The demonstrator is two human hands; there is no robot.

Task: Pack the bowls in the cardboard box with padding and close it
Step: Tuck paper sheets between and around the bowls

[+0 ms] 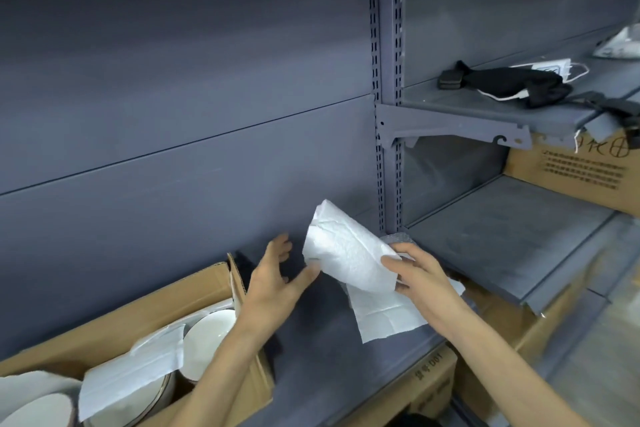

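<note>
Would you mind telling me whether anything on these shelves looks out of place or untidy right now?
Mostly the upper right shelf: a black strap and a white face mask lie in a loose heap, with a cord dangling over the shelf edge. They seem unrelated to packing. The cardboard box with the bowls looks orderly, and nothing appears spilled or broken.

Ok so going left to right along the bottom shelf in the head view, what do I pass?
Open cardboard box with white bowls under foam sheets → left hand → foam sheet pinched by right hand → printed carton at far right.
</note>
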